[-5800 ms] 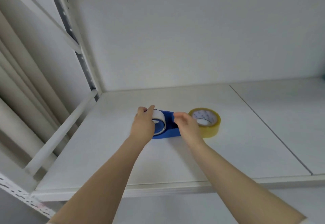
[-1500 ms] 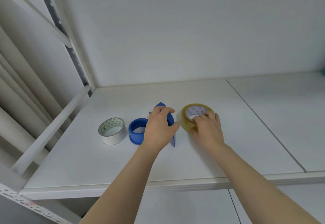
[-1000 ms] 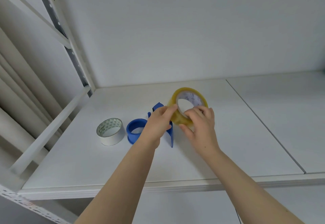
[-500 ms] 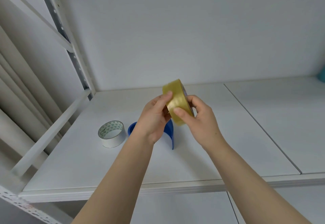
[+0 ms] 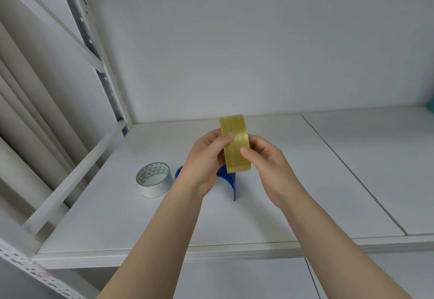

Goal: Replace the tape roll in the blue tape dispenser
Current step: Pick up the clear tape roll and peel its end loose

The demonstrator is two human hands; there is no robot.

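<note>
New roll (image 5: 235, 143): yellowish clear tape, held on edge above the shelf (image 5: 305, 193), outer band facing the camera; likely turned this way so the loose end can be found before loading.
Left hand (image 5: 206, 157): grip closed on the new roll's left side, thumb pressed on the band.
Right hand (image 5: 265, 157): grip closed on the roll's right side, thumb tip on the band; the 2 hands share the hold, which leaves either thumb free to feel for the tape end.
Dispenser (image 5: 229, 181): blue, lying on the shelf just below and behind the hands, partly hidden; its hub looks empty, ready to take the roll.
Old roll (image 5: 153, 182): white, flat on the shelf just left of the dispenser, apart from it; set aside, out of the way.
Step, as judged: removal done, loading not yet begun.
Next, as judged: bring the roll down over the hub, end toward the cutter.
Risk: roll fitted the wrong way round.
</note>
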